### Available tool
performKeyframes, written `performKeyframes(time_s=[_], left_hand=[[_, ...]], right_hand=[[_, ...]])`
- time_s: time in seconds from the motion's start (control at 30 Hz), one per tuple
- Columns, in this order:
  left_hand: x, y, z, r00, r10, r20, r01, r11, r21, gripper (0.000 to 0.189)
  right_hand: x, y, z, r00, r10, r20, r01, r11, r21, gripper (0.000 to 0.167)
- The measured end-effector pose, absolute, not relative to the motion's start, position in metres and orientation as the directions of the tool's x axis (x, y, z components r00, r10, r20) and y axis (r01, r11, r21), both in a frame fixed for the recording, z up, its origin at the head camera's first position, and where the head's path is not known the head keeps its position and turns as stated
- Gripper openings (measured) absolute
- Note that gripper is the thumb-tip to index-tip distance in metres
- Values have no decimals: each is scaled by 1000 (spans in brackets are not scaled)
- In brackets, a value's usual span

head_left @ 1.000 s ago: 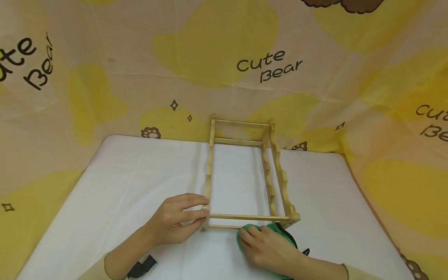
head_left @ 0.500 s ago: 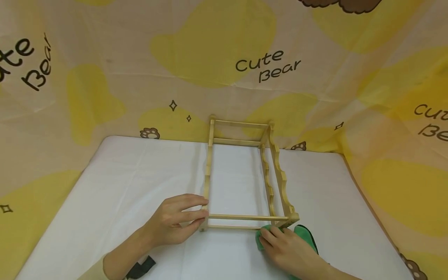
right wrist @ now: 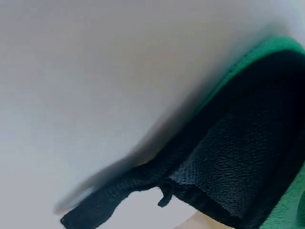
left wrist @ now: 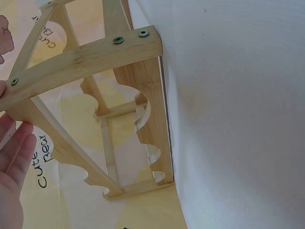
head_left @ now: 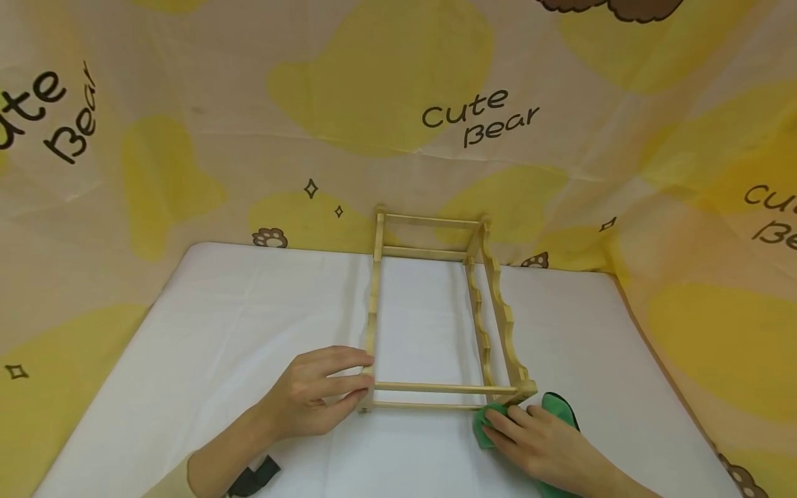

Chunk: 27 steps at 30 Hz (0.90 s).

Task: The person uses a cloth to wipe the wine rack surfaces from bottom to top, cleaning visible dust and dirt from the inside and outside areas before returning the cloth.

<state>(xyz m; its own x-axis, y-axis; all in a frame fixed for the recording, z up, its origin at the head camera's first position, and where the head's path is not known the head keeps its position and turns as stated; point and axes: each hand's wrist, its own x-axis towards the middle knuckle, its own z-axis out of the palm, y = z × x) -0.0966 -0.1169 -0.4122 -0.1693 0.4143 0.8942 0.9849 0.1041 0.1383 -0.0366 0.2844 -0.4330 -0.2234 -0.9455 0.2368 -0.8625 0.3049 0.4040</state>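
Observation:
A light wooden rack (head_left: 445,389) with scalloped side boards stands lengthwise on the white surface. My left hand (head_left: 326,391) holds its near left corner, fingertips against the side board. In the left wrist view those fingers (left wrist: 21,143) lie along the scalloped edge of the rack (left wrist: 81,64), whose end piece shows round metal fasteners. At the near right corner my right hand (head_left: 542,439) grips a green cloth (head_left: 486,429), pressing it by the lower end rail. The right wrist view shows the cloth's dark side (right wrist: 233,148) with black trim and a small loop; the right fingers are not visible there.
A white-covered table (head_left: 249,311) lies under the rack. Yellow and cream printed fabric (head_left: 386,90) hangs behind and at both sides, close to the rack's far end. A black strap (head_left: 255,477) is by my left wrist.
My right hand has slid right with the green cloth, from the middle of the near lower rail to the rack's right corner. The left hand and rack have kept their place.

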Motion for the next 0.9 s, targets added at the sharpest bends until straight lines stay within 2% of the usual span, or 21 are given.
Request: performKeyframes(time_s=[0.3, 0.5, 0.9], left_hand=[[-96, -117, -413, -181, 418, 890, 983, 104, 151, 15], [-96, -117, -414, -173, 414, 893, 985, 94, 147, 15], [-97, -117, -414, -181, 417, 891, 983, 95, 156, 15]], right_hand=[[-45, 289, -421, -184, -946, 266, -859, 287, 424, 47], [-50, 292, -408, -131, -946, 296, -857, 259, 446, 40], [-54, 287, -376, -38, -893, 449, -872, 249, 422, 36]])
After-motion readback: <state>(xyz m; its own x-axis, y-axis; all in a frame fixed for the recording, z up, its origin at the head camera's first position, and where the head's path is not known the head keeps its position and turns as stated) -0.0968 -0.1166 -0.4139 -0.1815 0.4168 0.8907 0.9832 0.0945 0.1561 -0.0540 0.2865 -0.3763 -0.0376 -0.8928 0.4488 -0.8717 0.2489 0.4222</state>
